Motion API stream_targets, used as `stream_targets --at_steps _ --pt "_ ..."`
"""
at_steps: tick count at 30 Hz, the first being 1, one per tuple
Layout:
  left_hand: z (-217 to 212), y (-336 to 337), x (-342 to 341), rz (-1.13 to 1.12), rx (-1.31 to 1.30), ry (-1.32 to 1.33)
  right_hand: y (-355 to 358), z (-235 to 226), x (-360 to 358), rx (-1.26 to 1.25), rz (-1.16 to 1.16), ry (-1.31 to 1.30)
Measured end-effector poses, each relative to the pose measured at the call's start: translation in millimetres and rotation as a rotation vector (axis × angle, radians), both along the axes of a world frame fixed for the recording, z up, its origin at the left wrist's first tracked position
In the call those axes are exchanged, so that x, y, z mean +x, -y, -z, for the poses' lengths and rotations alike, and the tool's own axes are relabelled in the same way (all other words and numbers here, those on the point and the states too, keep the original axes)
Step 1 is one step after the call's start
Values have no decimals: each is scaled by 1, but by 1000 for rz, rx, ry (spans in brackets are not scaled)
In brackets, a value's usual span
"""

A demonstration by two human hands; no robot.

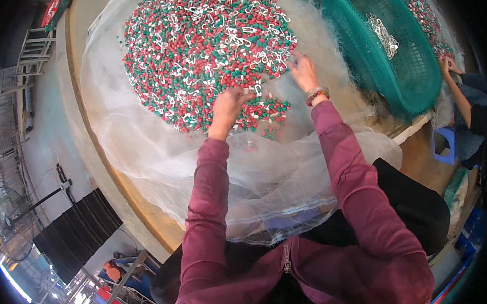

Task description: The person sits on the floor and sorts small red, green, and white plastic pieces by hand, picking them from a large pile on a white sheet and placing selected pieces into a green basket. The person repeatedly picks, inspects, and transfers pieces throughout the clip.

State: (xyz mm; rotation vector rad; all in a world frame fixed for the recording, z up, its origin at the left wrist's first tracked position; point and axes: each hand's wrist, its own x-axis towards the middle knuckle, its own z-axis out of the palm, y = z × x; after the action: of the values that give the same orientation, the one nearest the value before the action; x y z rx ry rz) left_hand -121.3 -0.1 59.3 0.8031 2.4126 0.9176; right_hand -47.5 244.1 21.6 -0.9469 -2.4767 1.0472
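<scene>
A wide heap of small red, green and white pieces (204, 56) lies on a sheer white net (160, 164). Mixed all through it are white hook- or clip-shaped pieces (237, 37). My left hand (227, 110) rests at the near edge of the heap, thumb and fingers drawn together; what sits between the fingertips is too small to name. At the heap's right edge is my right hand (305, 74), with a beaded bracelet on the wrist. Its fingers are curled in by the pieces, and their tips are partly hidden. A small cluster of pieces (270, 112) lies between my hands.
Right of the heap stands a green mesh basket (423, 79) with a bunch of white clips (383, 35) inside. Beyond it, another person's hands (447, 64) work at a second heap (426, 24). A blue plastic stool (443, 146) is at the right; a raised table edge (98, 136) runs along the left.
</scene>
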Motion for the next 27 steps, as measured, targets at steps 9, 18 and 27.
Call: stream_targets --at_steps 9,18,27 --pt "-13 51 10 -366 181 498 72 4 -8 -57 -783 218" --pt "-34 36 12 -333 949 1073 61 -49 33 -1399 -283 36" --pt "17 18 17 62 -370 -300 59 -42 36 -939 -267 171"
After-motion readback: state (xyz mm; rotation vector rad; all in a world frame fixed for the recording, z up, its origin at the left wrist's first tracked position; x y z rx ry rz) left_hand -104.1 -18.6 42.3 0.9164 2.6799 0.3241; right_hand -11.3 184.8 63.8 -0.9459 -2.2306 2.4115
